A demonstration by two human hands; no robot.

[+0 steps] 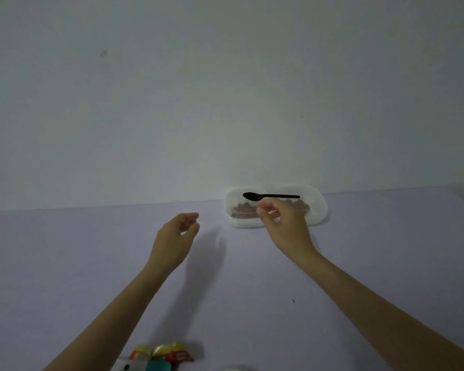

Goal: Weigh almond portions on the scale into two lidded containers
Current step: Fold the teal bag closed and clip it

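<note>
Hands: two, a left hand (pixel 176 238) and a right hand (pixel 284 223)
Spoons: one black spoon (pixel 269 196)
Containers: one white container (pixel 277 206); whether it is a single tub or two side by side is unclear
Almonds (pixel 243 210): a heap, too blurred to count
Packets: one colourful packet (pixel 158 356), partly cut off
Tables: one table (pixel 91 250)

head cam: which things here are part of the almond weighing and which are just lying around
Part of the job:
- white container of almonds by the wall
- black spoon resting across it
- right hand next to the spoon
- left hand, empty

Lying about:
- colourful packets at the near edge
</note>
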